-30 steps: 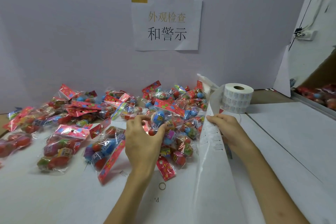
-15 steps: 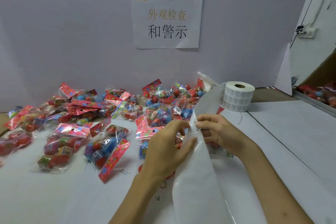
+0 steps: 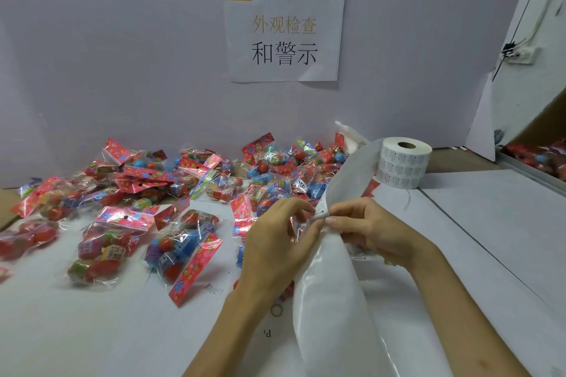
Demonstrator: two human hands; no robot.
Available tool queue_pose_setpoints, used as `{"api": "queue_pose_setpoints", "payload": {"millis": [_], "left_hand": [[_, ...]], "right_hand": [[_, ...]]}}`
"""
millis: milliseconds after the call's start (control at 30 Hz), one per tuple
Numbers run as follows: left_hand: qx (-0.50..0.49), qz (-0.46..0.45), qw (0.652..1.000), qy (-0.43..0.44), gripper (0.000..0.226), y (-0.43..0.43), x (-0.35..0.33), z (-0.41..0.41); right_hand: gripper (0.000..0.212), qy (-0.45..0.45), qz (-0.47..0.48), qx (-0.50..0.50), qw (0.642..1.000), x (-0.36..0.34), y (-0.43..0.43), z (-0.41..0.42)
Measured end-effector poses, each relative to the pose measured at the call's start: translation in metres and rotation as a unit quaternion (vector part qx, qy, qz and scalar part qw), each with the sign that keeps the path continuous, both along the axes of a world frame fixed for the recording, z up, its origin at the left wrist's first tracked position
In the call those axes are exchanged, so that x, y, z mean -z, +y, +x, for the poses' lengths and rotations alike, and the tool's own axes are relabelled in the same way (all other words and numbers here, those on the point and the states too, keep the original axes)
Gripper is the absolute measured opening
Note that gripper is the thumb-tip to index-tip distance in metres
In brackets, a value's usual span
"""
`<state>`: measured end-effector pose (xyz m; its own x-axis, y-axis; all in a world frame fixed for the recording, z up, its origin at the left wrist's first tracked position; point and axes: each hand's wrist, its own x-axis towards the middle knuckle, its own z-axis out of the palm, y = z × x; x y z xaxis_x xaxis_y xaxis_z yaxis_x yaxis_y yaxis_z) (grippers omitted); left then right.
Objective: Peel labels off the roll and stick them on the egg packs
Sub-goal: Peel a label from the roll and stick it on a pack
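Pinching a small white label between my left hand and my right hand, I hold it at the edge of the long backing strip, which curls up from the label roll and falls toward me over the white table. Both hands have their fingertips closed narrow on the label and strip. The roll stands upright at the right, near the back wall. The egg packs lie scattered to my left, some just under my left hand.
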<state>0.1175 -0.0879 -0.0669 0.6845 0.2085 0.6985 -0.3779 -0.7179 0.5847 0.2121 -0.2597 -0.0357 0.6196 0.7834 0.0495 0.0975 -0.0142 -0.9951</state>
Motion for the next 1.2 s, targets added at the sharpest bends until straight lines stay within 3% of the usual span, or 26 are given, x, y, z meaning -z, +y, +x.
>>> {"api": "queue_pose_setpoints", "payload": {"millis": [233, 667, 767, 867, 900, 1033, 1100, 1200], "left_hand": [[0.006, 0.01, 1.0, 0.008, 0.012, 0.001, 0.0, 0.001], [0.008, -0.066, 0.998, 0.003, 0.005, 0.003, -0.001, 0.003], [-0.011, -0.115, 0.993, 0.024, 0.011, 0.003, -0.001, 0.003], [-0.022, -0.222, 0.975, 0.019, 0.018, 0.006, -0.006, 0.004], [-0.019, -0.263, 0.964, 0.013, 0.017, 0.008, -0.008, 0.003], [0.021, -0.385, 0.923, 0.009, 0.008, 0.014, -0.014, 0.0], [0.034, -0.411, 0.911, 0.018, 0.01, 0.014, -0.015, -0.001], [0.043, -0.414, 0.909, 0.023, 0.019, 0.012, -0.016, 0.001]], "right_hand": [[0.021, -0.038, -0.025, -0.008, 0.999, 0.002, 0.003, -0.002], [0.02, -0.036, -0.04, -0.006, 0.999, 0.001, 0.003, -0.003], [0.02, -0.044, -0.046, 0.006, 0.998, 0.003, 0.001, -0.001], [0.009, -0.06, -0.055, 0.032, 0.996, 0.002, -0.002, 0.002], [0.021, -0.068, -0.052, 0.038, 0.996, 0.003, -0.004, 0.004], [0.035, -0.035, 0.048, 0.053, 0.997, 0.004, -0.004, 0.005], [0.047, -0.033, 0.11, 0.085, 0.99, 0.004, -0.002, 0.005], [0.041, -0.025, 0.214, 0.101, 0.971, 0.002, -0.003, 0.007]]}}
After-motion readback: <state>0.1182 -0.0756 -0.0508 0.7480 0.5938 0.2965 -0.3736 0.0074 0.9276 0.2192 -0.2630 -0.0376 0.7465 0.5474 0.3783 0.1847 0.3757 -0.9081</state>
